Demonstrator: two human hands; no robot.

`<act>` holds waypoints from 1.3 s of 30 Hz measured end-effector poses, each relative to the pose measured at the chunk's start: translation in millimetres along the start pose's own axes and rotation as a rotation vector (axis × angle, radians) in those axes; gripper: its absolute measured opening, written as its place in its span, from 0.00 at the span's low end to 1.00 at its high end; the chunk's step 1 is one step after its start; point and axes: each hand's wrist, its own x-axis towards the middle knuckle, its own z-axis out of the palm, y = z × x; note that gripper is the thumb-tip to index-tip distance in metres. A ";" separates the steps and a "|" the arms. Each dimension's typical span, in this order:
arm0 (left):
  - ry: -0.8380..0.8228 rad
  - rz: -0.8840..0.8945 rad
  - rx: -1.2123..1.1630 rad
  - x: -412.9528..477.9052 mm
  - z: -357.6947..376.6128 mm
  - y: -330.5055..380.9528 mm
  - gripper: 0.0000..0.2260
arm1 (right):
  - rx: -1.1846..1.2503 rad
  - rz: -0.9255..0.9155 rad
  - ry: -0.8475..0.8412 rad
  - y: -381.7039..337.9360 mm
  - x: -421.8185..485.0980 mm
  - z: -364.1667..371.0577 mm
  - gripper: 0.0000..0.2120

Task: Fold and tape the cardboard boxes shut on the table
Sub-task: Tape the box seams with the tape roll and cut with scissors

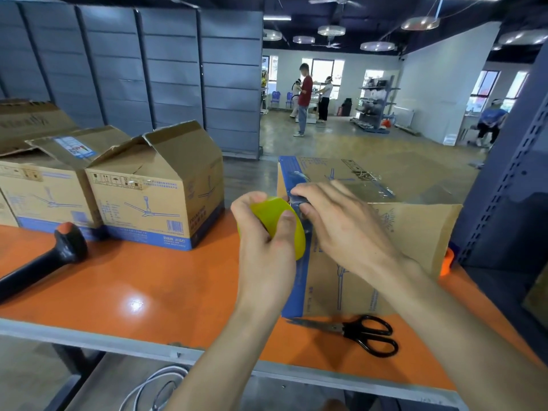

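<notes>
Holding tape roll [277, 216] in left hand [265, 247], right hand [341, 223] pinches strip [297, 175] onto box [332, 287].

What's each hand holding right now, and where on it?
Left hand grips the tape roll around its outer rim. Right hand pinches the tape end at the box top edge.

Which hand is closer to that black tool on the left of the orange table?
Left. The left hand, gripping the tape roll, is right of the black tool; the right hand is farther right, pinching the tape strip at the box.
</notes>
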 end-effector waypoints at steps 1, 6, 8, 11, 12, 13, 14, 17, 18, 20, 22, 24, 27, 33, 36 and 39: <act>-0.005 -0.003 0.016 1.8 -1.3 -0.1 0.10 | -0.007 -0.005 0.002 -0.4 0.1 0.6 0.13; -0.021 0.070 0.102 -6.1 -8.4 1.0 0.10 | -0.035 -0.019 0.005 -0.1 0.2 0.2 0.17; 0.004 0.079 0.062 -14.6 -11.8 -0.2 0.09 | -0.042 -0.022 -0.035 -1.7 0.9 -3.6 0.22; 0.042 0.087 0.016 -19.9 -14.4 -3.0 0.10 | -0.019 -0.027 -0.047 -6.5 3.0 -8.0 0.15; 0.047 0.090 0.016 -20.5 -14.6 -2.7 0.10 | -0.014 -0.012 -0.033 -8.8 4.0 -8.1 0.12; 0.046 0.088 0.011 -20.7 -14.4 -2.9 0.10 | -0.013 0.013 -0.011 -11.6 4.8 -6.9 0.11; 0.040 0.074 -0.004 -20.5 -14.1 -3.6 0.11 | -0.018 0.041 0.021 -14.7 5.4 -4.5 0.11; 0.019 0.009 -0.072 -18.0 -12.6 -6.6 0.12 | -0.063 0.110 0.152 -25.0 7.8 6.0 0.08; 0.017 0.001 -0.089 -16.7 -12.4 -7.3 0.12 | -0.086 0.128 0.190 -28.1 9.1 9.6 0.08; 0.019 0.010 -0.107 -14.4 -12.7 -8.9 0.12 | -0.138 0.154 0.243 -31.5 11.9 14.9 0.07; 0.015 0.013 -0.158 -13.6 -14.4 -10.7 0.12 | -0.203 0.145 0.264 -31.8 13.0 19.2 0.07; 0.007 -0.014 -0.242 -12.6 -16.5 -12.7 0.12 | -0.258 0.129 0.273 -32.3 12.9 23.3 0.07; 0.029 -0.048 -0.286 -11.2 -18.6 -14.0 0.11 | -0.250 0.188 0.289 -39.1 15.2 27.7 0.07; 0.044 -0.065 -0.284 -7.0 -26.1 -16.9 0.12 | -0.203 0.271 0.274 -46.8 21.3 27.1 0.09; 0.044 -0.074 -0.264 -6.5 -27.0 -18.8 0.14 | -0.186 0.278 0.280 -48.8 20.0 27.9 0.11; 0.023 -0.092 -0.258 -7.2 -27.1 -17.7 0.10 | -0.146 0.285 0.276 -48.4 15.8 28.3 0.10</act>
